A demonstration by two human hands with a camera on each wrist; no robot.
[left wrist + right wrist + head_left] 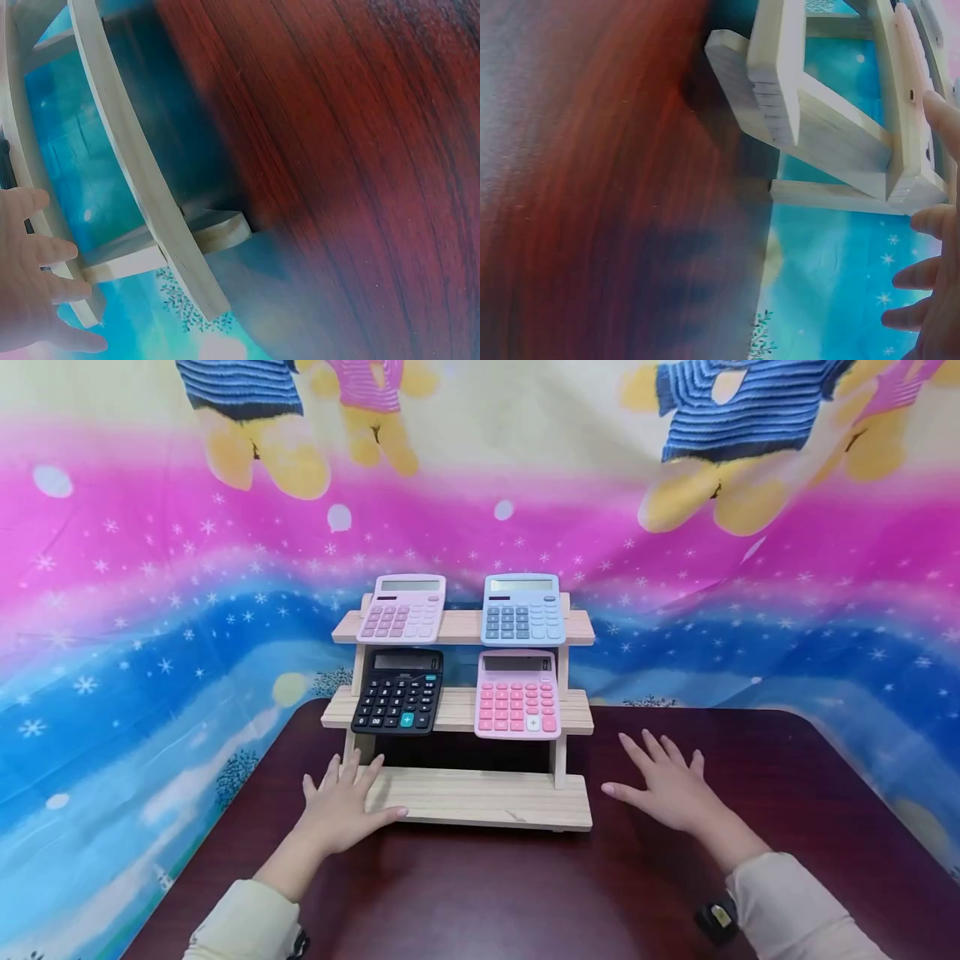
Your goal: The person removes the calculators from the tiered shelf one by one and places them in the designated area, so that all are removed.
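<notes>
A three-step wooden rack (pixel 480 797) stands on the table, its lowest step bare. On the top step lean a lilac calculator (pixel 402 610) at left and a light blue calculator (pixel 522 610) at right. The middle step carries a black calculator (pixel 397 693) and a pink calculator (pixel 517 696). My left hand (pixel 341 810), fingers spread, overlaps the left end of the lowest step in the head view and holds nothing. Off the rack's right side, my right hand (pixel 667 785) is also spread and holds nothing.
The dark red-brown table (pixel 480 893) extends on both sides of the rack. Behind it hangs a pink and blue cloth (pixel 255 568) printed with snowflakes and bears. Both wrists wear light sleeves, with a black device (pixel 717 920) at the right one.
</notes>
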